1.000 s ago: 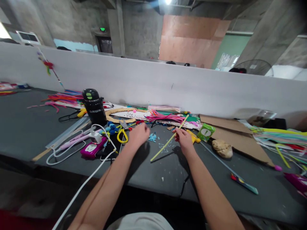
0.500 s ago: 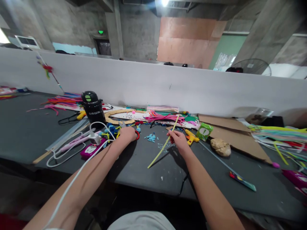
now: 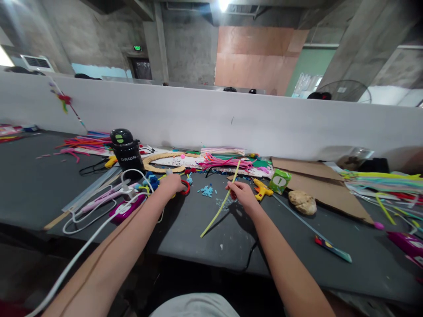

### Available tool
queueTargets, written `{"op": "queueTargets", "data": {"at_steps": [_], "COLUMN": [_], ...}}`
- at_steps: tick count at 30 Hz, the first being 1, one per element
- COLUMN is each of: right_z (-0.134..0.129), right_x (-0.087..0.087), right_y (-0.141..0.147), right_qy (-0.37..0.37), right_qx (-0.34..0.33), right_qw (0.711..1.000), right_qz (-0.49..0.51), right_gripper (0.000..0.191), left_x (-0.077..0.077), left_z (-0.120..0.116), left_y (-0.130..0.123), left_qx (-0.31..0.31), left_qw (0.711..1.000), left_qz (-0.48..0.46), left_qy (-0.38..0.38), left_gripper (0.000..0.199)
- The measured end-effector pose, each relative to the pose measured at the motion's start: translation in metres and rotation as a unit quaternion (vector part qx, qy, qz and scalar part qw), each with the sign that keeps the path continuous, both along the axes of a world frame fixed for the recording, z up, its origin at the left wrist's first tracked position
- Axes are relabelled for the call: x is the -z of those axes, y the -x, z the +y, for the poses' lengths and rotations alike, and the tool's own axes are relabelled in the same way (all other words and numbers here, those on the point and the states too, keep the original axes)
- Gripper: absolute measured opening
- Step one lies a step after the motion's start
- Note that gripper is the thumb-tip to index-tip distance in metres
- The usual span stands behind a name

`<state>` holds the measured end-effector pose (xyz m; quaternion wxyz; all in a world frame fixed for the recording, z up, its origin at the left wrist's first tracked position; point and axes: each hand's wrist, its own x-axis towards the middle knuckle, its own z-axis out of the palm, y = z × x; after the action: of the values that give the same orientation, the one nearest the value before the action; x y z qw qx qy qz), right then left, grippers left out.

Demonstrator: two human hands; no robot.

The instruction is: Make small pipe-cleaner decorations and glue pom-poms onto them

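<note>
Two bare hands (image 3: 242,194), slender yellow strip (image 3: 217,214) pinched, curved red loop (image 3: 188,187)

Above the dark surface (image 3: 188,246), the right hand (image 3: 242,195) pinches a thin yellow-green strip (image 3: 214,217) in its fingers, the strip slanting with its lower end toward the person, while the left hand (image 3: 172,182) is down beside a red loop (image 3: 187,188), its grip hard to make out. Between the hands lies a small pile of light blue bits (image 3: 206,190). A yellow glue gun (image 3: 262,189), a green packet (image 3: 279,181) and a pale brown lump (image 3: 302,202) sit right of the right hand, and a black bottle (image 3: 128,156) stands upright beyond a purple power strip (image 3: 127,209) on the left.
</note>
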<state>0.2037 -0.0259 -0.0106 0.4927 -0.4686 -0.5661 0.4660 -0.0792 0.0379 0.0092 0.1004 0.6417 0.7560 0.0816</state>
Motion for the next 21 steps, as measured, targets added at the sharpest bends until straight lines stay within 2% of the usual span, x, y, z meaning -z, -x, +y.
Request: {"op": "queueTargets", "data": {"at_steps": [1,6,9,11,16,18,21], "right_z": [0.000,0.001,0.001,0.000,-0.003,-0.004,-0.004], "right_x": [0.000,0.001,0.001,0.001,-0.004,-0.004,-0.003], "right_y": [0.000,0.000,-0.001,-0.001,0.002,0.003,0.003], "right_qy": [0.002,0.003,0.001,0.003,0.009,0.007,0.006], "right_qx": [-0.001,-0.020,-0.022,-0.019,-0.021,-0.024,-0.029], "right_qw": [1.000,0.999,0.999,0.999,0.999,0.999,0.998], "right_qz": [-0.003,-0.025,-0.032,-0.032,-0.038,-0.044,-0.047], "right_gripper": [0.041,0.041,0.041,0.041,0.041,0.041,0.040], "left_x": [-0.002,-0.014,-0.017,-0.017,-0.005,0.003,0.014], "left_z": [-0.003,-0.032,-0.064,-0.091,-0.156,-0.170,-0.173], "left_y": [0.003,0.013,0.015,0.014,0.000,-0.008,-0.017], "left_qx": [-0.022,-0.059,-0.071,-0.053,-0.001,0.025,0.031], "left_qw": [1.000,0.996,0.991,0.990,0.991,0.991,0.993], "left_qz": [0.014,-0.014,-0.039,-0.066,-0.118,-0.120,-0.106], "left_qy": [0.015,-0.060,-0.110,-0.111,-0.070,-0.050,-0.032], "left_gripper": [0.035,0.038,0.036,0.029,0.022,0.021,0.018]}}
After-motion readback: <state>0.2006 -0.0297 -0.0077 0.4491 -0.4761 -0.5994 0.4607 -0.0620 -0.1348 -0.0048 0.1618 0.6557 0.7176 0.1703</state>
